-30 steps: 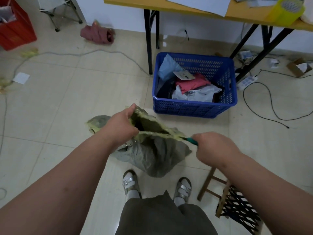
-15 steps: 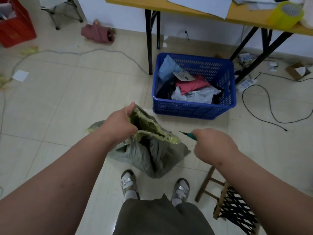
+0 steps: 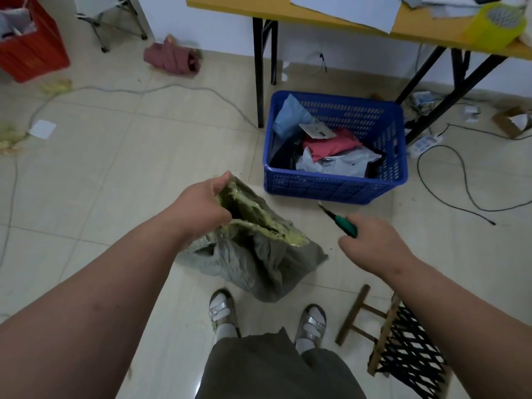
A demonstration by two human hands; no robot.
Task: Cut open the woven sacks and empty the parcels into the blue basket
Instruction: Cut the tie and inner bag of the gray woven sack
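Note:
A grey-green woven sack (image 3: pixel 259 260) stands on the floor in front of my feet, its top edge frayed yellow and gaping. My left hand (image 3: pixel 201 207) grips the sack's upper left rim and holds the mouth up. My right hand (image 3: pixel 371 240) is closed around a green-handled cutter (image 3: pixel 342 223), blade pointing up-left, a short way right of the sack and apart from it. The blue basket (image 3: pixel 334 188) sits just beyond, holding several parcels: a light blue one, a pink one and white ones.
A yellow-topped folding table (image 3: pixel 259 82) stands behind the basket, with a yellow tape roll (image 3: pixel 495 24) on it. Cables trail over the tiled floor on both sides. A small wooden stool (image 3: pixel 403 349) lies at my right foot. A red crate (image 3: pixel 31 50) sits far left.
My right hand has pulled the cutter out of the sack's edge and moved right and slightly up, leaving the blade free. My left hand keeps its hold on the sack's rim.

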